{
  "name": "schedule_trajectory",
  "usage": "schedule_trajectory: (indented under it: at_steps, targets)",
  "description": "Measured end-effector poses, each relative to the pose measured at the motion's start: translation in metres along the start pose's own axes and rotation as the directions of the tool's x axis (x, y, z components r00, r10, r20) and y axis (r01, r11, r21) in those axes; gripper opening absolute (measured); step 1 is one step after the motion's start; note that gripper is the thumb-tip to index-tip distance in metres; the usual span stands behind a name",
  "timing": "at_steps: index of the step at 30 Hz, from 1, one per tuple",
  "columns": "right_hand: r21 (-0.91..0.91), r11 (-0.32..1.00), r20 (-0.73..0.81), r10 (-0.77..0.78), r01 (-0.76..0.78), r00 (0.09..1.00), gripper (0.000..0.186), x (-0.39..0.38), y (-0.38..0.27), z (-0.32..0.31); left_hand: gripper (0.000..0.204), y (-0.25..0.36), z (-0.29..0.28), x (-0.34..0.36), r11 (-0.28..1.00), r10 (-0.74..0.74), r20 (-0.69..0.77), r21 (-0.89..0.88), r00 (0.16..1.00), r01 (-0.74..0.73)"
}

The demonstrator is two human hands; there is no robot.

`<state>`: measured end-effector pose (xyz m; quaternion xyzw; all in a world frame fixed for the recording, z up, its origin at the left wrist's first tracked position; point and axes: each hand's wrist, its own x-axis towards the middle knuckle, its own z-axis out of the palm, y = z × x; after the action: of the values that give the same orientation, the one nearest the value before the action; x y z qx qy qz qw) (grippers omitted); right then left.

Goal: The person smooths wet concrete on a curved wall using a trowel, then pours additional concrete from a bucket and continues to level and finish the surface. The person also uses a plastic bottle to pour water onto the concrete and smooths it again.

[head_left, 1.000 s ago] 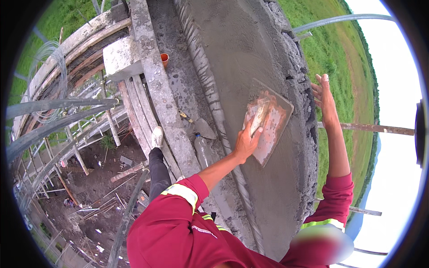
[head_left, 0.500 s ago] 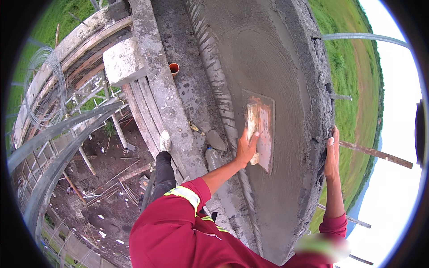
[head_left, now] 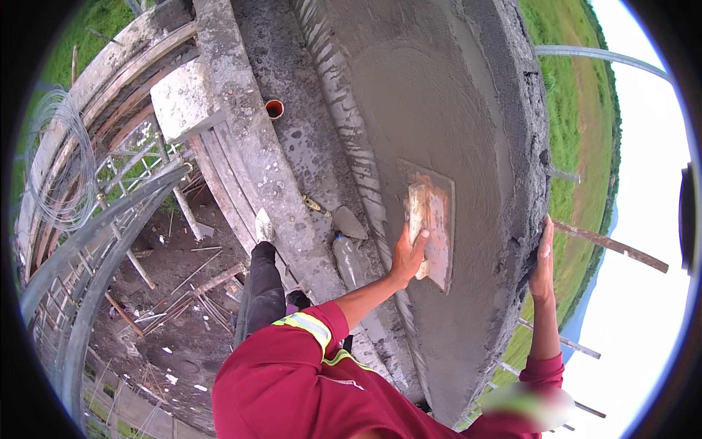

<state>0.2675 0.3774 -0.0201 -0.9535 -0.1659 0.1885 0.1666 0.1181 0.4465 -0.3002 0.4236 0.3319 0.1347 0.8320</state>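
Note:
My left hand (head_left: 407, 257) is closed around the handle of a plastering float (head_left: 437, 233), whose flat, worn plate lies on wet grey mortar (head_left: 453, 110). At the right, my right hand (head_left: 542, 263) rests with outstretched fingers against the rough outer edge of the concrete wall (head_left: 528, 139). It holds nothing I can see, though part of its palm side is hidden. Left of the float, a pointing trowel (head_left: 346, 222) with a yellowish handle lies on the concrete ledge. Beside it is a clear plastic bottle (head_left: 348, 263), partly behind my left forearm.
An orange cup (head_left: 274, 110) stands on the ledge farther off. A pale concrete block (head_left: 184, 102) and coiled wire (head_left: 62, 161) are at the left, above scaffold poles and a littered lower floor. My shoe (head_left: 264, 225) is on the ledge's left side. Metal bars (head_left: 610, 245) jut out beyond the wall.
The float in my left hand has slid slightly toward me over the mortar. My right hand stays at the wall edge. The whole view has shifted a little, and more of the bottle shows.

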Motion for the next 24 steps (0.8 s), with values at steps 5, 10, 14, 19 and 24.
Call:
schedule_trajectory:
  at_steps: [5, 10, 14, 19, 24]
  targets:
    - [0.03, 1.0, 0.021, 0.004, -0.005, 1.0, 0.105, 0.001, 0.005, -0.001, 0.042, 0.116, -0.038, 0.179, 0.872, 0.484, -0.055, 0.111, 0.873, -0.477]
    - [0.069, 0.998, 0.016, 0.001, -0.002, 1.0, 0.103, 0.001, 0.007, -0.001, 0.034, 0.102, -0.084, 0.224, 0.993, 0.053, -0.096, -0.101, 0.994, -0.062]
    - [0.081, 0.997, 0.021, 0.013, -0.015, 1.0, 0.102, 0.002, -0.001, -0.001, 0.056, 0.051, -0.039, 0.055, 0.969, -0.238, 0.07, 0.09, 0.969, 0.231]
    - [0.103, 0.994, 0.058, 0.022, -0.028, 0.998, 0.101, 0.002, 0.0, -0.002, 0.052, 0.145, -0.019, 0.112, 0.894, 0.407, 0.09, 0.166, 0.909, -0.417]
    - [0.145, 0.989, 0.076, 0.013, -0.024, 0.997, 0.1, 0.002, 0.008, -0.003, 0.03, 0.137, -0.082, 0.291, 0.831, 0.557, 0.033, -0.007, 0.83, -0.557]
